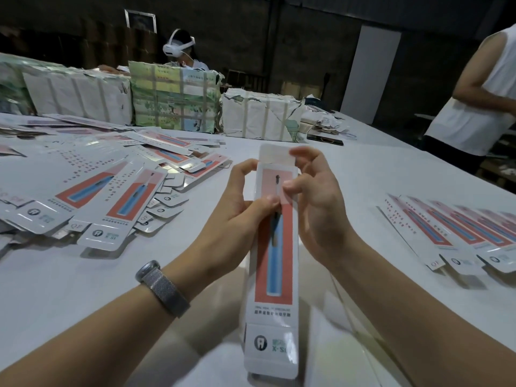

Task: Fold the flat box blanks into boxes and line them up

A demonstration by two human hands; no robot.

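**Closing the far flap on the box in hand**

Nearest, at 6 o'clock, the near flap (270, 349) of the long box (275, 261) hangs unfolded over the white table (83, 297). The box is held lengthwise, running away from the person toward 12 o'clock, already opened out from flat as far as can be judged.

At mid-length the left hand (237, 210), with a mesh watch band (164, 289) on its wrist, grips the box from 9 o'clock, thumb pressed on the printed face and fingers curled round the edge. The right hand (312, 202) sits at 3 o'clock, fingers loosely curled, its fingertips (297, 153) pinching at the far flap (275, 153).

To do this well, the left hand should probably keep the body square while the right creases the flap on its score line and tucks it in without buckling the side panels; the near flap would follow.

Further out, at 3 o'clock, a row of finished boxes (452, 233) lies side by side, where this one likely belongs. At 10 o'clock a loose heap of flat blanks (92, 188) waits. Beyond, at 12 o'clock, strapped bundles (173, 99) stand.
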